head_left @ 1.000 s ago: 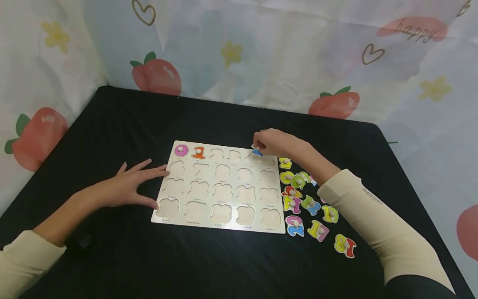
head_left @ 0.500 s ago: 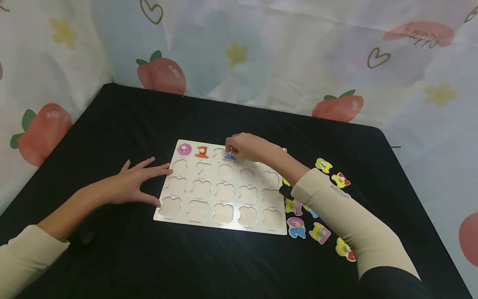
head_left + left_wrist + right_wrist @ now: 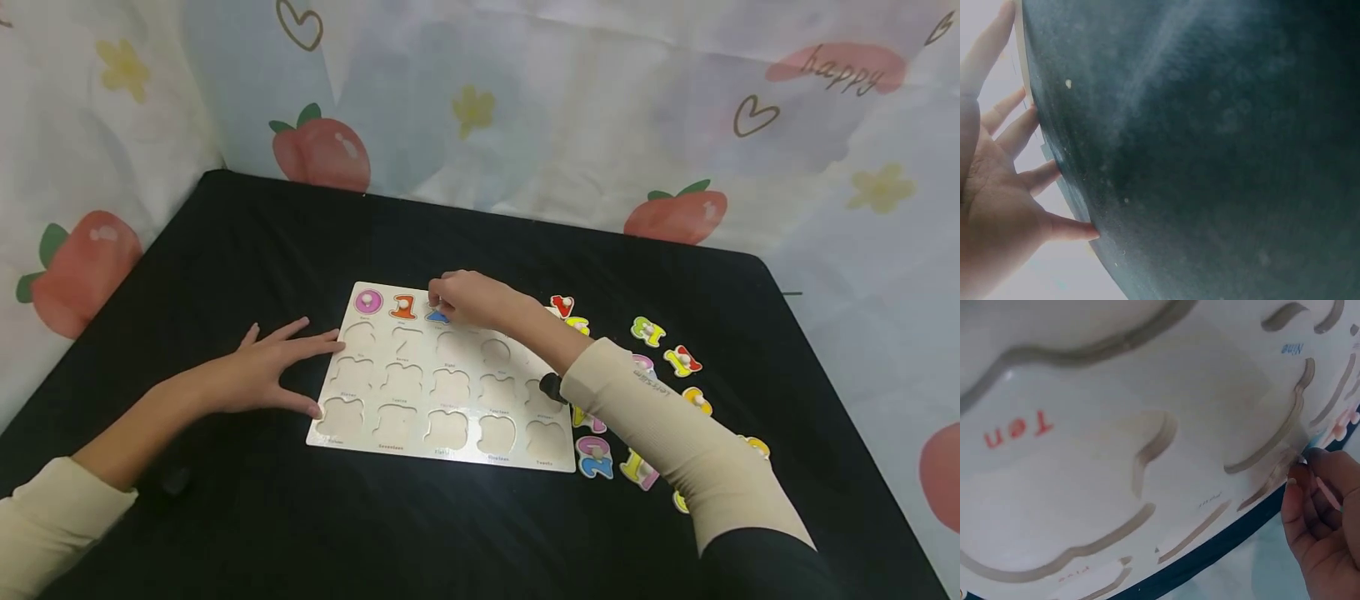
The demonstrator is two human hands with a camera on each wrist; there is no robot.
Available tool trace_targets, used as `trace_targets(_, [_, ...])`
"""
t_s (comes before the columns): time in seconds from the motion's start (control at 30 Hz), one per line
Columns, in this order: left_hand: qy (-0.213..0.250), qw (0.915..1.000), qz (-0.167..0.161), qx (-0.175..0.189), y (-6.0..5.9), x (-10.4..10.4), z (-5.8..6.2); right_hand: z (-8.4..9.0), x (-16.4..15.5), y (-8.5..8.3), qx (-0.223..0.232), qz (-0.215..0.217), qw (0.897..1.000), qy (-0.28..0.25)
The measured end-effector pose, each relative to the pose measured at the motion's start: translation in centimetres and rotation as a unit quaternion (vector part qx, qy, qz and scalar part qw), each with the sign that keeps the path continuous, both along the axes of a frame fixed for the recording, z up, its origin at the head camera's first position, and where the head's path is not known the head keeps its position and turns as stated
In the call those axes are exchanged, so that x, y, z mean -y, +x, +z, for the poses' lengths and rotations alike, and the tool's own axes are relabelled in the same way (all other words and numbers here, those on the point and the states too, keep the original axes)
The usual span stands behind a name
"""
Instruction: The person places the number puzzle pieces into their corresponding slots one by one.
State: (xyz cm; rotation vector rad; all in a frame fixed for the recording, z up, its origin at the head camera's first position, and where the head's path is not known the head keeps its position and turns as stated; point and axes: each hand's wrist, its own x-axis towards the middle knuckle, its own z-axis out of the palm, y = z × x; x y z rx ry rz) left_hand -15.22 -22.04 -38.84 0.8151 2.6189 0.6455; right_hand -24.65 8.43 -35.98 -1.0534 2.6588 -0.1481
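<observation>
Pinching right hand [image 3: 471, 298]: we have the blue piece [image 3: 437, 317] farther left — beside the orange 1 [image 3: 403, 306], next in line.
Left hand [image 3: 258, 372]: spread — we touch the board [image 3: 381, 354], gripping nothing.

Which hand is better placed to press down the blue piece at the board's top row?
Right, I'd judge: the right hand pinches the blue number piece beside the orange 1 in the top row. The left hand is spread at the left edge of the puzzle board, farther away.
</observation>
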Motion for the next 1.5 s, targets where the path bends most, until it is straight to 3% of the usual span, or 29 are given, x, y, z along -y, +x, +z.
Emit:
trace_targets(0.4, [-0.001,1.0000,-0.008,-0.002,-0.1,0.0,-0.2,-0.3,0.1,0.2,0.000,-0.010,1.000,0.000])
trace_targets(0.63, [-0.004,0.9999,-0.010,-0.001,-0.3,0.0,-0.2,0.4,-0.9,-0.1,0.030,-0.071,0.997,0.018])
trace_targets(0.97, [-0.020,0.9998,-0.001,0.005,-0.7,0.0,0.1,1.3,-7.0,0.1,0.005,-0.114,0.993,0.011])
trace_targets(1.5, [-0.037,0.9991,-0.015,0.015,-1.0,0.6,0.7,2.8,-16.1,2.2,-0.002,-0.142,0.989,0.035])
